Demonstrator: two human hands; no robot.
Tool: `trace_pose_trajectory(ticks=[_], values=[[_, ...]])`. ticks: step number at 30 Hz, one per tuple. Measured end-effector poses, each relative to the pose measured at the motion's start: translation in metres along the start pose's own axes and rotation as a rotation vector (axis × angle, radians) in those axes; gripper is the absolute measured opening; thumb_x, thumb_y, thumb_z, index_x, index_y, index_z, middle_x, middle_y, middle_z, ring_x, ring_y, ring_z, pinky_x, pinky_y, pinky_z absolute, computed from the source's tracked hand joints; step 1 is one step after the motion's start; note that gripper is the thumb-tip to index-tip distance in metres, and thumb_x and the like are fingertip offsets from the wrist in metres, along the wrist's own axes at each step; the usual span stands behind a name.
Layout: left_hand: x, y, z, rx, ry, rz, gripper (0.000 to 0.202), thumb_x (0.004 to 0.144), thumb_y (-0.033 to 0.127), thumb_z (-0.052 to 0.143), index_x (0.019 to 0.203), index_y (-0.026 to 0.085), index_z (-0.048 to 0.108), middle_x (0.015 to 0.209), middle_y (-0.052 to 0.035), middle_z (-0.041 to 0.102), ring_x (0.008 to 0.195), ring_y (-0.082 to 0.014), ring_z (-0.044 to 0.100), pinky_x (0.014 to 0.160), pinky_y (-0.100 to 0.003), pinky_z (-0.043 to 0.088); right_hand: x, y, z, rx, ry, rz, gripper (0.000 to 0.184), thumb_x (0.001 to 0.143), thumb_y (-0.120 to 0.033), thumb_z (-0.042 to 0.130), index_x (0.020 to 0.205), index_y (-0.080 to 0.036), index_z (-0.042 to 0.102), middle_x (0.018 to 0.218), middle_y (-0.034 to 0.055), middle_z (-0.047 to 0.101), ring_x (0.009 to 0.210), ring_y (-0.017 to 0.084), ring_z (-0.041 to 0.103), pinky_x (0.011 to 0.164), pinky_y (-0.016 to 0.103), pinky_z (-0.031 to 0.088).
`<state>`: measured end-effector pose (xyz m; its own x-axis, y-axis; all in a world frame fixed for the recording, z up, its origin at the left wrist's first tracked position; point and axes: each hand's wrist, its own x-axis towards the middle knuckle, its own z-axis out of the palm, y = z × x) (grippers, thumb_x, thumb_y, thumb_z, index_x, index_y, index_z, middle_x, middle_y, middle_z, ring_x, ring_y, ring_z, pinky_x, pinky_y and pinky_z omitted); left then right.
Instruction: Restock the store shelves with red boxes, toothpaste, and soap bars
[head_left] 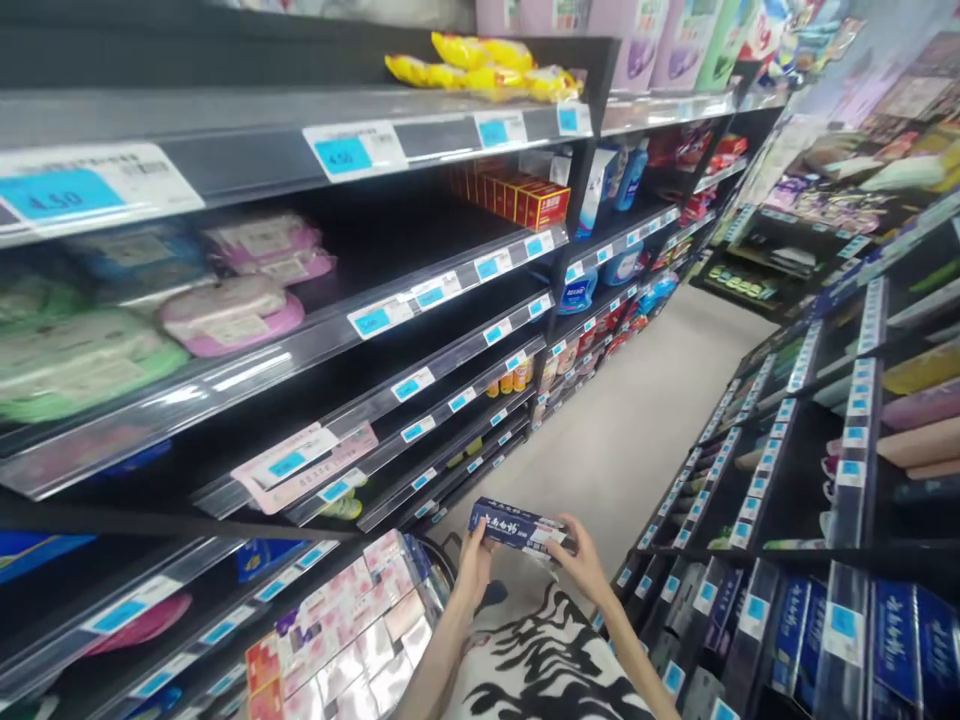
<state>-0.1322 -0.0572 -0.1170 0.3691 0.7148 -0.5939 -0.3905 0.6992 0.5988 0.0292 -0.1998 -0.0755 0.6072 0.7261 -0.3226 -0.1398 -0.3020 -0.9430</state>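
A dark blue toothpaste box [516,527] with white lettering is held level between my two hands, low in the aisle in front of my body. My left hand [475,562] grips its left end, thumb on the near side. Around the right end, the fingers of my right hand [583,560] are closed, covering part of a lighter printed area. Just left of my left forearm, many pink and white boxes [367,625] lie packed together, with orange-red boxes [264,680] at their near corner.
Tall dark shelves [442,250] with blue price tags line the left side, holding wipes packs [232,312], red boxes [532,198] and yellow packets [480,68]. Shelves on the right hold more dark blue boxes [799,630]. A pale floor [622,410] runs between them to a far display.
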Motion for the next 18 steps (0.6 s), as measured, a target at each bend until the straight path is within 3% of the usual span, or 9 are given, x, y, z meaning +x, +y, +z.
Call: trace_pose_trajectory(ticks=[2, 4, 8, 13, 18], values=[[-0.004, 0.002, 0.011, 0.061, 0.002, 0.021, 0.058, 0.064, 0.048, 0.094, 0.110, 0.022, 0.071, 0.113, -0.0044, 0.073, 0.097, -0.0185, 0.069, 0.077, -0.027, 0.056, 0.004, 0.003, -0.006, 0.093, 0.127, 0.003, 0.057, 0.079, -0.061, 0.073, 0.118, -0.021, 0.065, 0.095, 0.0076, 0.072, 0.072, 0.022, 0.066, 0.049, 0.027, 0.050], [-0.010, 0.004, 0.022, 0.174, -0.039, 0.050, 0.065, 0.066, 0.052, 0.092, 0.120, 0.024, 0.070, 0.122, -0.0061, 0.071, 0.100, -0.0205, 0.069, 0.075, -0.027, 0.056, 0.007, 0.004, -0.015, 0.147, 0.239, 0.004, 0.057, 0.078, -0.066, 0.071, 0.111, -0.019, 0.068, 0.086, 0.0060, 0.070, 0.066, 0.019, 0.062, 0.046, 0.025, 0.046], [-0.017, 0.005, 0.046, 0.494, -0.144, 0.168, 0.070, 0.079, 0.068, 0.074, 0.133, 0.025, 0.065, 0.128, -0.0081, 0.068, 0.107, -0.0251, 0.067, 0.078, -0.029, 0.054, 0.012, 0.000, -0.036, 0.252, 0.354, 0.050, 0.059, 0.076, -0.070, 0.071, 0.104, -0.019, 0.070, 0.096, 0.0090, 0.073, 0.073, 0.020, 0.063, 0.049, 0.024, 0.049], [-0.019, -0.004, 0.076, 0.752, -0.142, 0.371, 0.058, 0.091, 0.073, 0.052, 0.113, 0.023, 0.069, 0.115, -0.0059, 0.069, 0.108, -0.0250, 0.063, 0.095, -0.034, 0.049, 0.013, -0.003, -0.058, 0.319, 0.419, 0.068, 0.063, 0.074, -0.073, 0.070, 0.106, -0.018, 0.072, 0.094, 0.0080, 0.072, 0.071, 0.019, 0.062, 0.047, 0.023, 0.047], [-0.019, -0.020, 0.091, 0.796, -0.150, 0.401, 0.059, 0.094, 0.075, 0.042, 0.102, 0.022, 0.065, 0.096, -0.0057, 0.066, 0.089, -0.0229, 0.062, 0.082, -0.034, 0.051, 0.012, -0.002, -0.071, 0.364, 0.511, 0.016, 0.056, 0.073, -0.068, 0.073, 0.095, -0.016, 0.071, 0.083, 0.0056, 0.069, 0.064, 0.017, 0.058, 0.044, 0.023, 0.044]])
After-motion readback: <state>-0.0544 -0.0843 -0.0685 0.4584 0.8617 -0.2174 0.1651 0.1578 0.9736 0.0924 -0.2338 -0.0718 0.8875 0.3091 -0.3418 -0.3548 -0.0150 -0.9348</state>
